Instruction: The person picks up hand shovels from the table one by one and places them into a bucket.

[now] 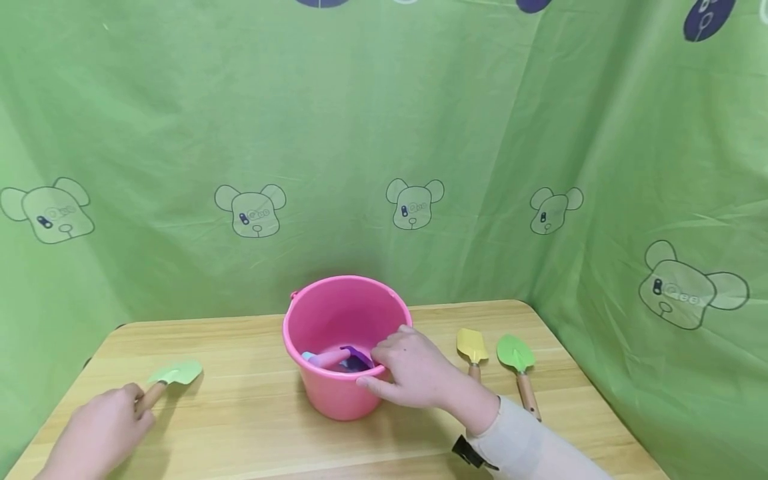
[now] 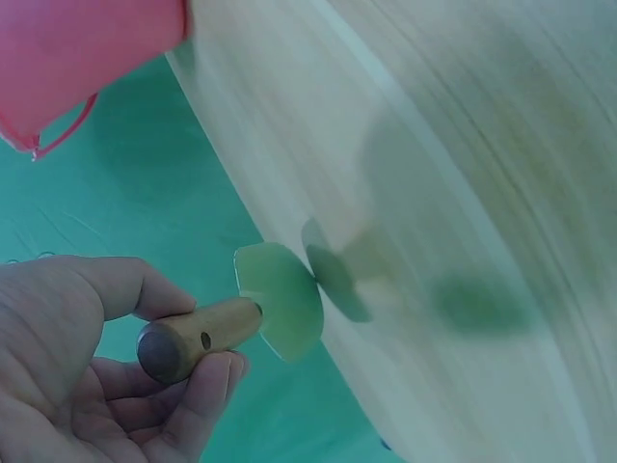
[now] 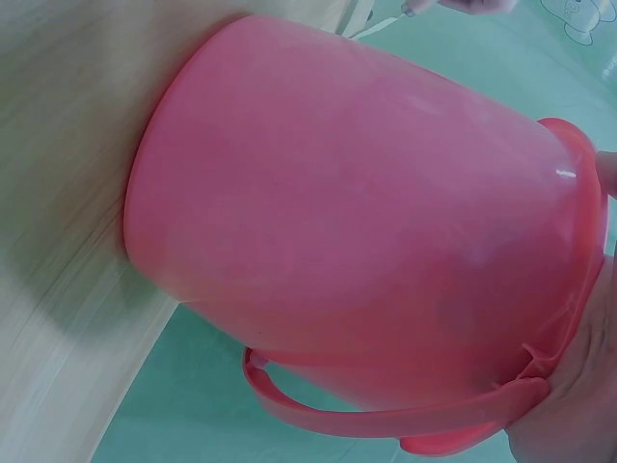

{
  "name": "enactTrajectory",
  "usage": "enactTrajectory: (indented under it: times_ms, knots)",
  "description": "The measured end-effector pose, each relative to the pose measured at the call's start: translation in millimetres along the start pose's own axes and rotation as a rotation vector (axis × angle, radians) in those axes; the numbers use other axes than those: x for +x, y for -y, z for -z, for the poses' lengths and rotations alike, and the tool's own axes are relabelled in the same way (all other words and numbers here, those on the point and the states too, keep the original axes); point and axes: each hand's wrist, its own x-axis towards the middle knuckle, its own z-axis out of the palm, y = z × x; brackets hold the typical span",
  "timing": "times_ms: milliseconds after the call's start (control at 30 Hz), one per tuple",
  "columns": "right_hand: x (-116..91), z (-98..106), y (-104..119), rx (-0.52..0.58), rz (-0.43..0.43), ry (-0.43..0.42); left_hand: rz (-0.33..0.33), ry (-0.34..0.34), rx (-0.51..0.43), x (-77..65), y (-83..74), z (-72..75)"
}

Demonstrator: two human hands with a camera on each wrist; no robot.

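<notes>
My left hand [image 1: 102, 425] pinches the wooden handle of a pale green toy trowel [image 1: 182, 372] over the table's left side. Seen from the left wrist, thumb and fingers hold the handle [image 2: 217, 328], and the blade [image 2: 280, 301] points toward the tabletop. Midway along the table stands a pink bucket [image 1: 342, 398], upright. At its right rim my right hand [image 1: 417, 371] grips the edge, thumb outside and fingers over the inside. Within the bucket lie a pink-handled tool [image 1: 331, 359] and a purple piece [image 1: 358, 355], partly hidden by the rim.
Right of the bucket lie a yellow trowel [image 1: 472, 345] and a bright green trowel [image 1: 516, 353], the yellow one's handle partly behind my right arm. The bucket's handle [image 3: 386, 421] hangs at its side. Green cloth [image 1: 336, 133] with bear prints surrounds the wooden table [image 1: 240, 400].
</notes>
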Motion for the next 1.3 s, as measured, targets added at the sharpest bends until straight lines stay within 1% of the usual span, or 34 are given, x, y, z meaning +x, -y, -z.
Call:
enactTrajectory:
  times_ms: [100,333,633,900,1100,1300]
  knots:
    - [-0.1,-0.3,0.1,0.002,0.001,0.001,-0.012,-0.015,-0.006,0.8,-2.1,2.1]
    - [-0.5,-0.9,-0.3,0.003,0.001,-0.005,-0.06,-0.08,-0.007,4.8,-7.6,8.1]
    - [-0.2,0.1,0.6,-0.001,0.005,-0.006,-0.082,-0.108,0.005,8.1,-15.3,18.2]
    - [0.6,0.5,0.5,-0.002,0.011,-0.008,-0.083,-0.112,-0.021,10.7,-20.5,25.1]
    - [0.8,1.1,0.7,-0.001,0.006,-0.001,-0.107,-0.154,-0.001,13.2,-23.2,29.0]
    - [0.3,1.4,0.8,-0.002,0.005,0.0,-0.137,-0.213,0.004,17.6,-29.0,33.9]
